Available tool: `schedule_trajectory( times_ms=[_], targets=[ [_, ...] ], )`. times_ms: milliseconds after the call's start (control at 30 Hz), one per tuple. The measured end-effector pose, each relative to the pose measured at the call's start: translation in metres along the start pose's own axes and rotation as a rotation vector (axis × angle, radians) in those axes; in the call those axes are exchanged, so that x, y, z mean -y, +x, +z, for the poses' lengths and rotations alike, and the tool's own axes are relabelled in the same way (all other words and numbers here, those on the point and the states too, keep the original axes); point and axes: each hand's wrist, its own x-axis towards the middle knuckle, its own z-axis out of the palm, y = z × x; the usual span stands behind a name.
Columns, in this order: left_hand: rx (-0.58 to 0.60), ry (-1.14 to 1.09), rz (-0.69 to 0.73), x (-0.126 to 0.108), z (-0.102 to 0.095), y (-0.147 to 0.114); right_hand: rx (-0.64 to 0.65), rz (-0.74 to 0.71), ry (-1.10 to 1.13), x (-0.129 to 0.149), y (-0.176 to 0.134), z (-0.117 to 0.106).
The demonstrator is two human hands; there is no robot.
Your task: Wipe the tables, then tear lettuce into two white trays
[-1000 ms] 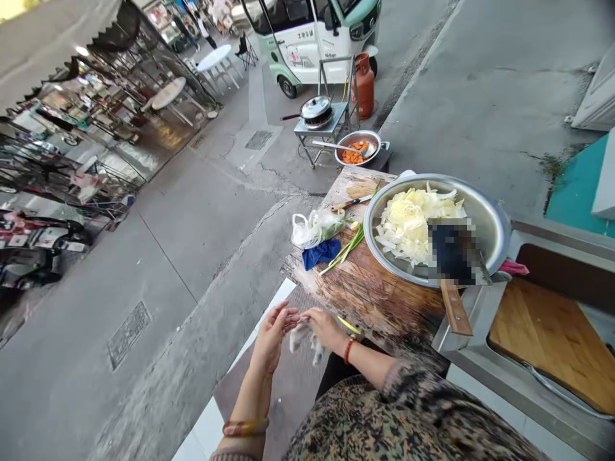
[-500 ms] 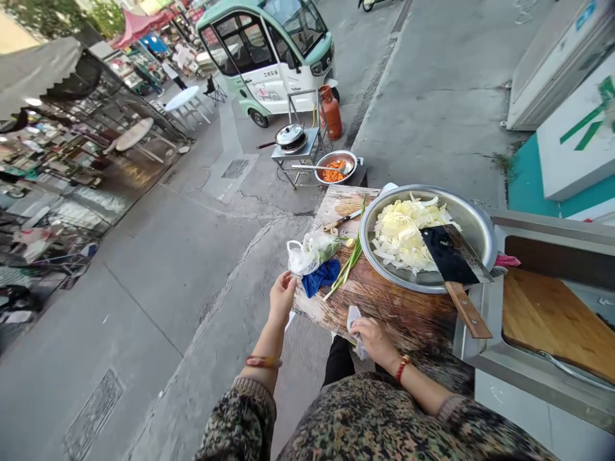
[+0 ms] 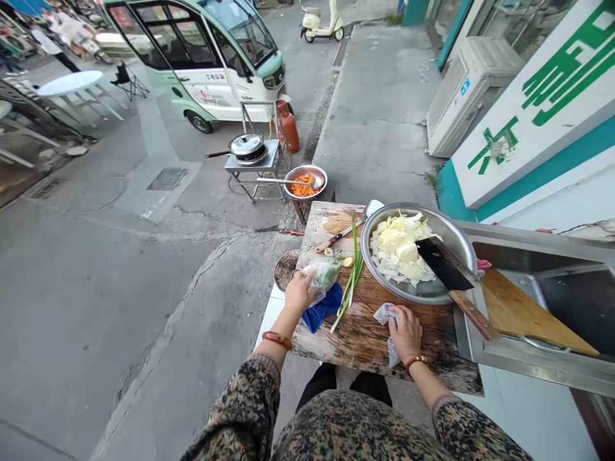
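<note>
On the wooden tabletop (image 3: 369, 349), my right hand (image 3: 407, 333) presses a crumpled whitish cloth (image 3: 385, 314) under closed fingers. My left hand (image 3: 298, 291) has its fingers on a clear plastic bag (image 3: 323, 272) with something green inside, and seems to grip its near end. A blue cloth (image 3: 321, 310) lies just beside that hand. Green onions (image 3: 353, 282) lie between the bag and a large metal basin (image 3: 464, 240) of chopped cabbage (image 3: 401, 240). Across the basin's rim rests a cleaver (image 3: 449, 269), its wooden handle towards me.
A turner (image 3: 343, 234) and ginger pieces (image 3: 328, 251) lie farther back. Beyond the table stand a bowl of carrots (image 3: 303, 187), a lidded pan (image 3: 247, 146) on a stove and an orange gas cylinder (image 3: 288, 128). A sink with a cutting board (image 3: 523, 314) adjoins on the right.
My left hand has moved from the table's edge onto the plastic bag. My right hand has carried the whitish cloth rightward and onto the tabletop. The view has turned to the right.
</note>
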Motion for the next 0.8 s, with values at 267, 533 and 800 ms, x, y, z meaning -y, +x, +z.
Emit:
schedule_trajectory(
  times_ms=[267, 533, 800],
  targets=[
    [-0.038, -0.454, -0.076, -0.018, -0.039, 0.031, -0.031, 0.002, -0.113, 0.006, 0.002, 0.007],
    [-0.162, -0.882, 0.062, -0.09, -0.077, 0.109, 0.005, 0.03, -0.12, 0.009, 0.008, 0.0],
    [-0.217, -0.565, 0.139, -0.1, -0.021, 0.206, 0.077, 0.065, -0.12, 0.006, 0.014, -0.001]
  ],
)
